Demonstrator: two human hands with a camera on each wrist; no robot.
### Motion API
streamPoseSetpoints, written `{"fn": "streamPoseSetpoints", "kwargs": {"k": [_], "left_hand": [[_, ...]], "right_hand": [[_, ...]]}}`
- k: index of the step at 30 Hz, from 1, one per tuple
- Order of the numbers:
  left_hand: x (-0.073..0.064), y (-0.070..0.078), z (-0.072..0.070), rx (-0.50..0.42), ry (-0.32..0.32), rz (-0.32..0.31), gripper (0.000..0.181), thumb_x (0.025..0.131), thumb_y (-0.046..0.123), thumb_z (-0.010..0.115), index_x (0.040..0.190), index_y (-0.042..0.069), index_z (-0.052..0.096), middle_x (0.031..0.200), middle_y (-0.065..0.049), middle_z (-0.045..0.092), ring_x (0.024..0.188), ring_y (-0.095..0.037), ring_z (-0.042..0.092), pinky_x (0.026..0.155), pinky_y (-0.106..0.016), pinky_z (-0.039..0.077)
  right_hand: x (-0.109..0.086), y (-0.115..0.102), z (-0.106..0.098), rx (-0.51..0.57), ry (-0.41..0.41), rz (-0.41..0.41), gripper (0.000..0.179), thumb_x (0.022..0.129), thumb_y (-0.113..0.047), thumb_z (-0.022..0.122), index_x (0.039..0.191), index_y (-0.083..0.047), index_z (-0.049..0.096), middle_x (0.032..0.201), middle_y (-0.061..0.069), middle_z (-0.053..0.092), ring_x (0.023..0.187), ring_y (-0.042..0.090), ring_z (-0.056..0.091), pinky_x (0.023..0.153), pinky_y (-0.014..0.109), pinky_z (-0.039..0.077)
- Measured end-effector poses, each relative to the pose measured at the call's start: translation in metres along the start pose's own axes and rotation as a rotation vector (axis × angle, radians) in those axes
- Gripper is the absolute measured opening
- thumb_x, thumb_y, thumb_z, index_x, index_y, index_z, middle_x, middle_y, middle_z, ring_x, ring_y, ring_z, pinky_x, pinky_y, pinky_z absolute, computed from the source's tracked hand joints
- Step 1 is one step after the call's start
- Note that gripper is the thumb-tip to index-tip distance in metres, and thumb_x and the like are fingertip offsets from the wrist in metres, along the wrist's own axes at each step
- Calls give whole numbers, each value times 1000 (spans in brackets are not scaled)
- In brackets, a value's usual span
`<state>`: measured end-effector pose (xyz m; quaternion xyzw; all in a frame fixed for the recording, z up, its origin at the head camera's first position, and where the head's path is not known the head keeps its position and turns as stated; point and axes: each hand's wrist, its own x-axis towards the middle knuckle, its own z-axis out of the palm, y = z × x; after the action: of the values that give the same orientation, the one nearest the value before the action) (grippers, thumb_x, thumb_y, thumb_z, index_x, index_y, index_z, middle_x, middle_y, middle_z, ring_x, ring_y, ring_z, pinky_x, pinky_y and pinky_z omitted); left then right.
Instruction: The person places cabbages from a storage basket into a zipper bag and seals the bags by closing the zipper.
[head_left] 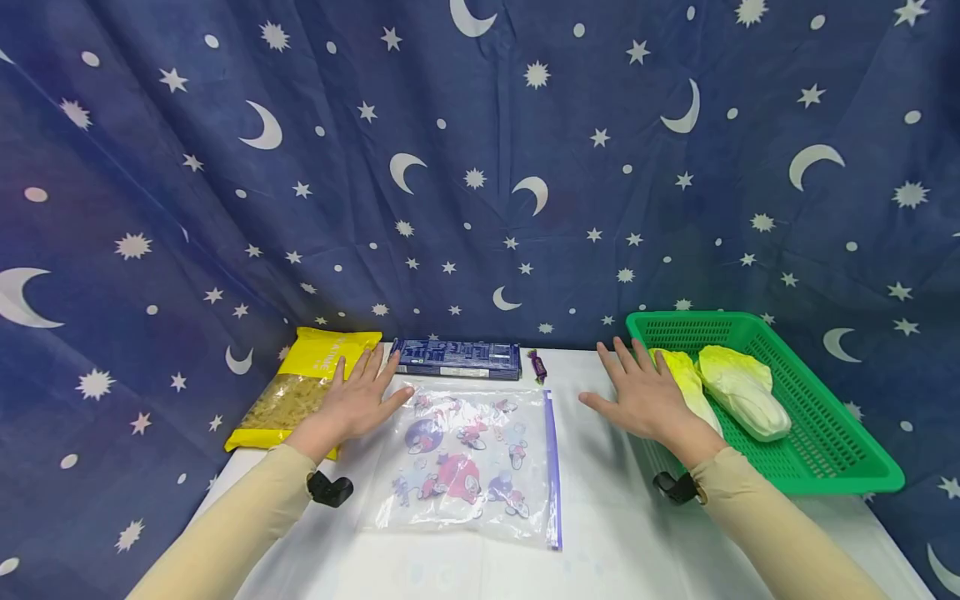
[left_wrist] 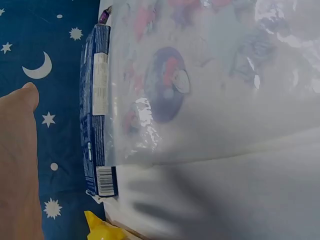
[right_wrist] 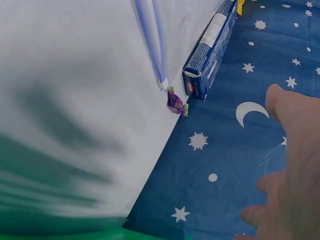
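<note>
A clear zip bag (head_left: 465, 467) with coloured cartoon prints lies flat mid-table, its purple zip strip along the right side. My left hand (head_left: 358, 402), fingers spread and holding nothing, hovers between the bag's upper left corner and a yellow food packet (head_left: 322, 354) with a see-through window. Over the table on the other side, my right hand (head_left: 645, 396) is spread too, with nothing in it. It overlaps the left edge of a green basket (head_left: 840, 485) in the head view. Inside the basket lie two Chinese cabbages (head_left: 742, 392), one partly hidden by that hand.
Behind the bag, a dark blue box (head_left: 457, 358) lies along the table's back edge. A purple wrapped candy (head_left: 537, 367) sits just right of it. A blue curtain (head_left: 480, 167) with moons and stars rises behind the white table (head_left: 600, 533).
</note>
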<state>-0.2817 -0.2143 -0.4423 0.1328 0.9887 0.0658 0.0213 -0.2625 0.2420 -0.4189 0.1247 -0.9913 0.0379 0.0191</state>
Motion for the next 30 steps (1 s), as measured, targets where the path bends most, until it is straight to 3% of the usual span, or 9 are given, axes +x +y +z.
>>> {"fn": "streamPoseSetpoints", "kwargs": {"k": [7, 15, 22, 30], "left_hand": [[1, 8, -6, -25, 27, 42, 89, 100, 73, 26, 166, 14, 10, 170, -18, -2, 155, -40, -4, 118, -66, -13], [-4, 28, -16, -14, 42, 81, 88, 100, 72, 29, 166, 15, 14, 170, -15, -1, 155, -39, -4, 119, -66, -10], [-5, 49, -20, -32, 46, 132, 88, 100, 72, 28, 165, 15, 11, 170, -15, 0, 155, -37, -2, 120, -63, -13], [-11, 80, -16, -125, 35, 193, 87, 101, 69, 35, 166, 15, 13, 170, -14, 1, 156, -36, 0, 121, -63, -7]], "right_hand": [[1, -1, -4, 52, 7, 6, 103, 93, -79, 42, 165, -11, 14, 168, 25, 12, 152, 50, 3, 120, 68, -2], [-3, -6, -8, 125, 53, -16, 105, 91, -83, 38, 165, -10, 17, 166, 25, 20, 151, 50, 11, 121, 67, 5], [-9, -15, -12, 276, 125, -43, 93, 97, -69, 51, 163, -10, 25, 162, 21, 32, 149, 45, 25, 119, 66, 21], [-20, -33, -9, 524, 109, -24, 77, 99, -55, 59, 159, -11, 38, 157, 17, 43, 142, 41, 40, 107, 63, 44]]}}
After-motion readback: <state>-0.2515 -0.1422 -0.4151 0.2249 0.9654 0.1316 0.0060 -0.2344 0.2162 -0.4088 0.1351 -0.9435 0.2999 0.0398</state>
